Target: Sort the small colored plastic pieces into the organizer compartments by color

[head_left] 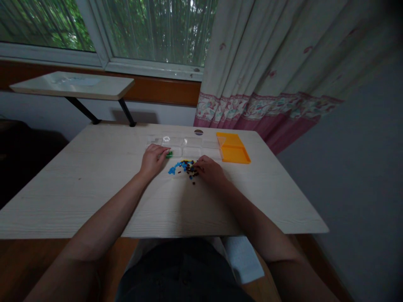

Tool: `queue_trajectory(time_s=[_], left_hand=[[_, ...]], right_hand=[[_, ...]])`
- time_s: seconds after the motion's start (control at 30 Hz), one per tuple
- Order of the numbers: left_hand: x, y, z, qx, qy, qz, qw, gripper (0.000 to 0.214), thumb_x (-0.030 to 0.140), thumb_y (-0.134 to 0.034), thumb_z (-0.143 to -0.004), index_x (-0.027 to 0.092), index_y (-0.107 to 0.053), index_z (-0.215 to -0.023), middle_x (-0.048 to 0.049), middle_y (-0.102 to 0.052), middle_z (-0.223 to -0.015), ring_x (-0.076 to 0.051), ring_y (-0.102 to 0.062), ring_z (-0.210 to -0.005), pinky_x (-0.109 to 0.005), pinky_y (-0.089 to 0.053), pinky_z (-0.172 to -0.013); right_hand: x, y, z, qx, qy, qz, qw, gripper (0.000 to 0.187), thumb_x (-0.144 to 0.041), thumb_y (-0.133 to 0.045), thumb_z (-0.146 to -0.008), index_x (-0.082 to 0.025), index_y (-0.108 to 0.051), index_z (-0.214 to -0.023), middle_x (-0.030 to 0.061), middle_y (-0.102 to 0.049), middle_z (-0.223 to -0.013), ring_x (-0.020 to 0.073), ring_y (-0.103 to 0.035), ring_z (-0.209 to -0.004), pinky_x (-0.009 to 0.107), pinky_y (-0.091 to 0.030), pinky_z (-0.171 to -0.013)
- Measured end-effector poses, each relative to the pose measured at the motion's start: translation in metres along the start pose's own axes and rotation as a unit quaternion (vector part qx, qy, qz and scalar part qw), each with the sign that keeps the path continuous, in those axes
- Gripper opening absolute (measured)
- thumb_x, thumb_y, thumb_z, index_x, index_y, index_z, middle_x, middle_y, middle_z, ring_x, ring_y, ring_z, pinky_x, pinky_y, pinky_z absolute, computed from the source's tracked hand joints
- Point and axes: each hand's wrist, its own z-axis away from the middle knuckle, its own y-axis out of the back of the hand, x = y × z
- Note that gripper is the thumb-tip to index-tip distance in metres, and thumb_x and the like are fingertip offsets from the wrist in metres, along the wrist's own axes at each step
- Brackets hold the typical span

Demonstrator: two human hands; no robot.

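Note:
My left hand (153, 160) rests over the front left part of a clear plastic compartment tray (192, 152). Its fingers are drawn together, with the tips beside some small green pieces (169, 154); what they pinch, if anything, is hidden. A loose pile of small blue pieces (172, 170) and dark brown pieces (189, 167), with a few yellow ones, lies on the table in front of the tray. At the right side of this pile is my right hand (211, 171), fingers closed and tips down among the pieces. Whatever is between those fingertips is too small to name.
An orange tray (234, 149) adjoins the clear tray's right end. Behind, a raised shelf (75, 85) stands on black legs at the back left of the pale wooden table (94, 184). A round cable-hole cover (198, 132) and a curtain (239, 100) are at the back.

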Motion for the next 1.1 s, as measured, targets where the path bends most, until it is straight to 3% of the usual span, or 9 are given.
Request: queue_trajectory(time_s=[0.17, 1.1], left_hand=[[0.000, -0.001, 0.001, 0.001, 0.010, 0.002, 1.000, 0.030, 0.036, -0.049, -0.095, 0.021, -0.072, -0.104, -0.0055, -0.071, -0.092, -0.022, -0.059, -0.092, -0.039, -0.045, -0.088], [0.003, -0.001, 0.000, -0.007, 0.005, 0.000, 1.000, 0.030, 0.037, -0.049, -0.095, 0.020, -0.072, -0.103, -0.0051, -0.072, -0.091, -0.021, -0.060, -0.091, -0.037, -0.045, -0.088]], right_hand=[[0.000, 0.004, 0.000, 0.012, -0.015, 0.047, 0.999, 0.020, -0.025, -0.053, -0.092, -0.025, -0.071, -0.101, 0.0056, -0.062, -0.107, 0.0180, -0.057, -0.096, 0.026, -0.044, -0.077], [-0.007, -0.006, -0.003, 0.009, 0.013, 0.022, 1.000, 0.018, -0.020, -0.054, -0.091, -0.024, -0.069, -0.101, 0.0042, -0.063, -0.105, 0.0166, -0.056, -0.100, 0.025, -0.044, -0.083]])
